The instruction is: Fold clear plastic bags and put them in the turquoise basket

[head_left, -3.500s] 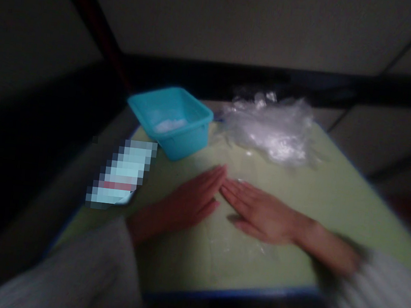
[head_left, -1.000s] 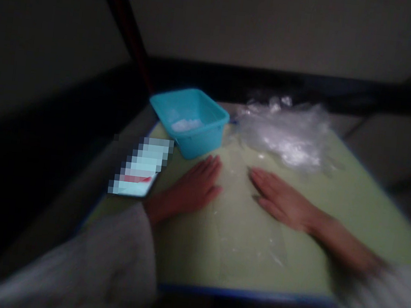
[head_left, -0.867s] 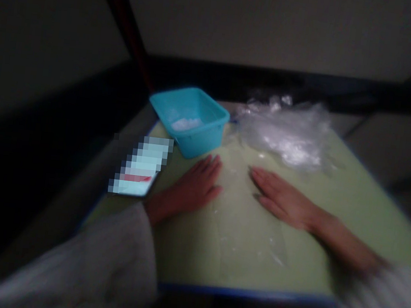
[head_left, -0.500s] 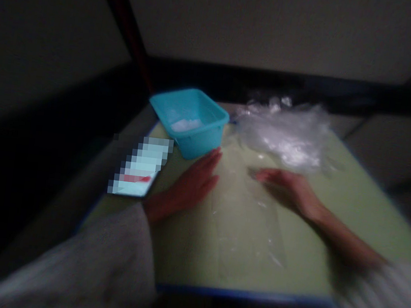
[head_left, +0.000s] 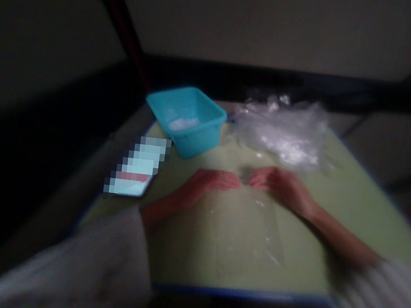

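Note:
A clear plastic bag (head_left: 245,227) lies flat on the pale green table (head_left: 312,255) in front of me. My left hand (head_left: 212,182) and my right hand (head_left: 279,184) meet at the bag's far edge, fingers curled down and fingertips close together on the plastic. The picture is dim and blurred, so the grip itself is hard to make out. Both arms wear light sleeves.
A turquoise tub (head_left: 187,120) with something white inside stands at the back left. A heap of crumpled clear plastic (head_left: 286,131) lies at the back right. A phone with a lit screen (head_left: 135,168) rests at the left edge. The table has a blue rim.
My hands lay flat and apart on the bag a second ago. They have since lifted, curled their fingers and come together at the bag's far edge.

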A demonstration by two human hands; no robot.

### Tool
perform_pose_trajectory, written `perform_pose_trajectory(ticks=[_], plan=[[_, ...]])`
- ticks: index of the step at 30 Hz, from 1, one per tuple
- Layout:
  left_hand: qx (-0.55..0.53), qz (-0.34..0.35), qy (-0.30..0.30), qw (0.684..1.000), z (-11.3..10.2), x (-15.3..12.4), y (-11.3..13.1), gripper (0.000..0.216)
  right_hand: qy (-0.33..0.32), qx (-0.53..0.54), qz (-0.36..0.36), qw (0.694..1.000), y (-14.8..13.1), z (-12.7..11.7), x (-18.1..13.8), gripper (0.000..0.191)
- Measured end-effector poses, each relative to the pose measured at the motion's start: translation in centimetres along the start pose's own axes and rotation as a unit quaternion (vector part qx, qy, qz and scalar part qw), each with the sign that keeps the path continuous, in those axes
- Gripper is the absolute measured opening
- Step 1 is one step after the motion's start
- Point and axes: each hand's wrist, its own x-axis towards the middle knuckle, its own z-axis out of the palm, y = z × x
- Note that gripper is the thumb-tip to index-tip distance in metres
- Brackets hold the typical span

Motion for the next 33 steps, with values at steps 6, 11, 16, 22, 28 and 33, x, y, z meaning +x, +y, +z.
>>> perform_pose_trajectory(ticks=[6,11,16,22,28,33], plan=[[-0.110,-0.001,0.009,0.994,-0.3,0.1,-0.3,0.046,0.042,-0.016,-0.014,0.999,0.1,-0.5,0.4,0.042],[-0.246,-0.012,0.041,0.968,-0.4,0.3,-0.6,0.042,0.088,-0.006,-0.032,0.996,-0.3,-1.1,0.5,0.041],[-0.233,-0.028,0.006,0.972,-0.3,0.1,-0.8,0.041,0.033,0.000,-0.008,0.999,0.0,-0.4,0.5,0.043],[-0.213,-0.046,-0.024,0.976,0.0,0.2,-1.2,0.041,-0.013,0.014,0.025,1.000,0.9,0.0,0.7,0.042],[-0.181,-0.043,-0.022,0.982,0.1,0.1,-1.3,0.045,-0.035,-0.026,0.020,0.999,0.8,0.2,0.5,0.041],[-0.154,-0.038,-0.031,0.987,0.1,0.2,-1.4,0.048,-0.067,-0.055,-0.006,0.996,0.4,0.6,0.3,0.040]])
